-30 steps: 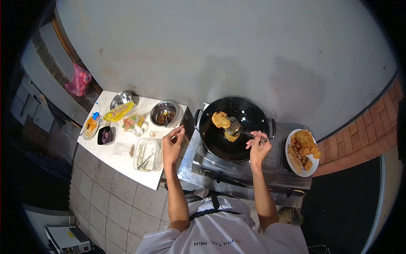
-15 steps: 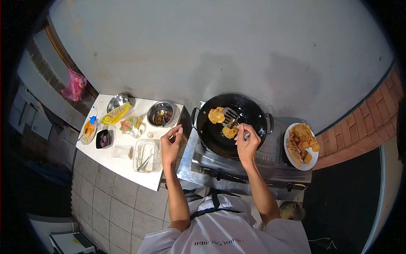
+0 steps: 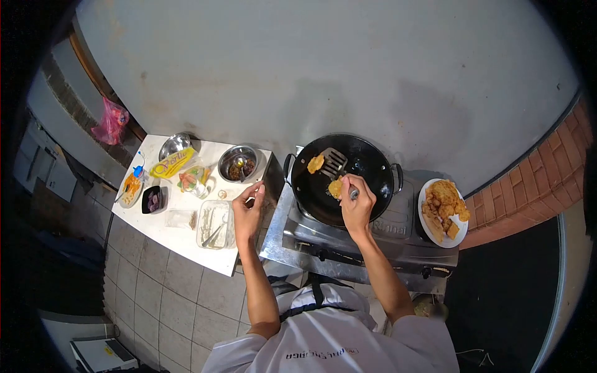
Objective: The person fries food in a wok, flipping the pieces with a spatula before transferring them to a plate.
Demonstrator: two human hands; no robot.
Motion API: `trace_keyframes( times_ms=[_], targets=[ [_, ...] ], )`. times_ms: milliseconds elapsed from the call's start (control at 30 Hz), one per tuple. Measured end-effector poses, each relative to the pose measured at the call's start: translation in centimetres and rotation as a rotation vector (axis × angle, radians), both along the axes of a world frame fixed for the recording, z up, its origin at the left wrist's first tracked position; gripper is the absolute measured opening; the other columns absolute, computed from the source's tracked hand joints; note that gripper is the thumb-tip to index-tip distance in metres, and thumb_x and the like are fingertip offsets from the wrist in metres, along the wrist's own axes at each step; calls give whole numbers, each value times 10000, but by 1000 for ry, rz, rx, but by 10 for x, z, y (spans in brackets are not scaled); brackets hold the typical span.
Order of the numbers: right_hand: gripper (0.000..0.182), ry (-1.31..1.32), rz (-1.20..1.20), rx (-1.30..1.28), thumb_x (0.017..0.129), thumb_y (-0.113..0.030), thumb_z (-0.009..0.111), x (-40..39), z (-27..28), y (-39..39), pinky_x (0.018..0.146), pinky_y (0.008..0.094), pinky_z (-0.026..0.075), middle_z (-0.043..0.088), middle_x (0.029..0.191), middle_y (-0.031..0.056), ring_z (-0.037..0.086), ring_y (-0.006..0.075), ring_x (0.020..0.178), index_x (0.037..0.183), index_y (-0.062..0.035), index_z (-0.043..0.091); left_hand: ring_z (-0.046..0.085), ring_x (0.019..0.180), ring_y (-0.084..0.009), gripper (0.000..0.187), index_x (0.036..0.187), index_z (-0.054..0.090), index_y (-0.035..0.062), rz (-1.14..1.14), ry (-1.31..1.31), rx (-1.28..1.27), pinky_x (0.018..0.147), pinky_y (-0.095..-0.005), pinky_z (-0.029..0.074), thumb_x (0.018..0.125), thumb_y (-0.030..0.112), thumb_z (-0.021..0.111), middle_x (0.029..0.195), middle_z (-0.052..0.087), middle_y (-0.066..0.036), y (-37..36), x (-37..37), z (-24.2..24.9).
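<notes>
My right hand [image 3: 357,205] is closed round the handle of a slotted metal spatula [image 3: 334,163], whose head is inside the black wok [image 3: 373,160]. One golden fried piece [image 3: 316,164] lies at the left of the spatula head. Another fried piece [image 3: 335,188] is below it, beside my right hand. My left hand [image 3: 248,211] is raised between the white table and the stove, its fingers bent and the thumb near the index finger; whether it holds anything small cannot be made out.
On the white table [image 3: 189,252] stand metal bowls [image 3: 237,163], a glass container [image 3: 213,225], a small black bowl [image 3: 152,199] and a yellow packet [image 3: 172,163]. Right of the stove [image 3: 348,245] is a white plate [image 3: 460,235] of fried food. A wall rises behind.
My right hand and the spatula have moved slightly left in the wok. The upper fried piece now looks smaller and narrower, shifted a little left. My left hand has shifted slightly left.
</notes>
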State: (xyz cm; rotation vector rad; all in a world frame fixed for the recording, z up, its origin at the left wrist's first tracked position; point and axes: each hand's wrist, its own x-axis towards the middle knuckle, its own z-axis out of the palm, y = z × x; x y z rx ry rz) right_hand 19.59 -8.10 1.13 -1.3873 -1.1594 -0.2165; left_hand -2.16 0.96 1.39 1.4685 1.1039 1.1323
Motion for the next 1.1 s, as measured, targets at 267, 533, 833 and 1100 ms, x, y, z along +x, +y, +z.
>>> trace_keyframes(
  times_ms=[267, 533, 833, 1100],
  targets=[
    [70, 65, 76, -54, 804, 15, 613, -2, 1, 11, 657, 344, 484, 622, 838, 146, 619, 301, 746, 857, 30, 571, 371, 567, -37, 279, 1065, 657, 31, 13, 33, 14, 498, -194, 309, 862, 220, 625, 713, 530, 24, -5, -4, 1],
    [70, 337, -90, -43, 848, -35, 595, 38, 8, -27, 452, 244, 451, 640, 774, 86, 591, 130, 519, 835, 31, 611, 357, 558, -32, 273, 1078, 652, 34, 53, 55, -27, 491, -194, 295, 864, 201, 624, 707, 511, 31, -8, -15, 1],
    [244, 696, -60, 51, 918, -146, 540, 49, 4, -54, 348, 211, 371, 556, 573, 59, 505, 80, 413, 765, 42, 569, 361, 569, -21, 273, 1069, 646, 6, -36, 61, 4, 491, -184, 287, 870, 192, 622, 706, 518, 38, -6, 4, -5],
    [252, 765, -1, -8, 925, -156, 525, 41, -19, -35, 368, 221, 426, 556, 597, 67, 536, 103, 432, 788, 54, 550, 417, 610, -28, 290, 1072, 639, -10, -54, 63, -6, 538, -177, 341, 872, 199, 621, 722, 545, 28, -13, 12, 0]
  ],
)
